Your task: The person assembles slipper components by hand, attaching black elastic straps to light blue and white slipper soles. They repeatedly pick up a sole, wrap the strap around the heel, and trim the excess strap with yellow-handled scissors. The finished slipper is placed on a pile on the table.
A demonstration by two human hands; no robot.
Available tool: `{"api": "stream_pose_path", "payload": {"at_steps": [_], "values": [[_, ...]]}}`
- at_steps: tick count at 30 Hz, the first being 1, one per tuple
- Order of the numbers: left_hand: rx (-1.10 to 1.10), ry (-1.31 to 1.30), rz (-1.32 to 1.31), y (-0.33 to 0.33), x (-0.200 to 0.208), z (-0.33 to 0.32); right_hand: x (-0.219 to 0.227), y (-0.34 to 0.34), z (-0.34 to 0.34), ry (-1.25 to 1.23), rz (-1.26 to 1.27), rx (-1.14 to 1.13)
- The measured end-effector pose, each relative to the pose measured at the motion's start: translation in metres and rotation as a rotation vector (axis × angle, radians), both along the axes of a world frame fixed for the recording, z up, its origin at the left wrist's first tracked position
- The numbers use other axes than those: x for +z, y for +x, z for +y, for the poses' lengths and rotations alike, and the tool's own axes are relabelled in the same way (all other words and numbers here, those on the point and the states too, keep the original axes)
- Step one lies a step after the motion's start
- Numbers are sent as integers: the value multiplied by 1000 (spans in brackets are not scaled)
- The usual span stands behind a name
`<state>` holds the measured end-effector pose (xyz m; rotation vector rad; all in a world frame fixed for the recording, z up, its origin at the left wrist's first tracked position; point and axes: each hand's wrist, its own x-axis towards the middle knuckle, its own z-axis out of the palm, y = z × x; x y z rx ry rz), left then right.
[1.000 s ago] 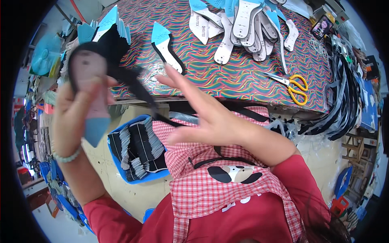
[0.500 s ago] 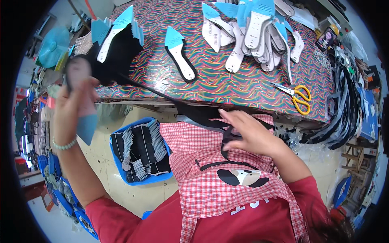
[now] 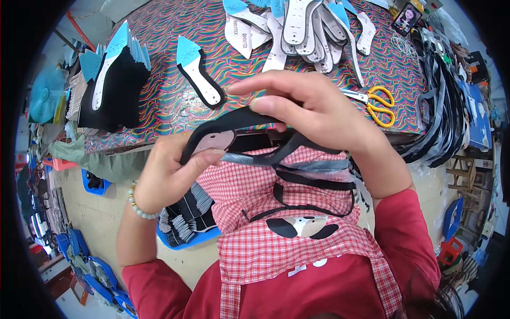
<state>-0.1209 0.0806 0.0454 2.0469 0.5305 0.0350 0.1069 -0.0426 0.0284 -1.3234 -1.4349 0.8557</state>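
Observation:
My left hand (image 3: 169, 173) is closed on the heel end of a shoe insole (image 3: 215, 141), tilted above my lap. Along its rim runs a black strip (image 3: 234, 118), which arches over to my right hand (image 3: 319, 106). There, thumb and fingers pinch the strip, with the index finger stretched out. More of the strip loops down over my red checked apron (image 3: 287, 199). Past my hands on the table lies a white insole with a blue tip and black edging (image 3: 201, 82).
A stack of black-edged insoles (image 3: 111, 69) stands at the table's left. Loose white insoles (image 3: 303, 26) pile up at the back. Yellow-handled scissors (image 3: 374, 101) lie at right, near hanging black strips (image 3: 451, 117). Below is a blue bin (image 3: 186, 242) of dark pieces.
My left hand has brought the insole from the far left to the middle. My right hand has risen, and the strip now lies against the insole's rim. The view has shifted right.

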Motion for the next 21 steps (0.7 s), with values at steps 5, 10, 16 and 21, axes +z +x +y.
{"api": "stream_pose_path", "payload": {"at_steps": [5,10,16,21], "values": [[373,-458,-385,27,-34,-37,-8,-7,-24,46,196,-310],[511,-560,-606,67,-57,-60,-51,-26,-28,261,92,-410],[466,-636,-762,89,-68,-60,-57,-30,-12,277,61,-465],[495,-722,-759,87,-79,-53,-72,-22,-28,324,-48,-437]]}}
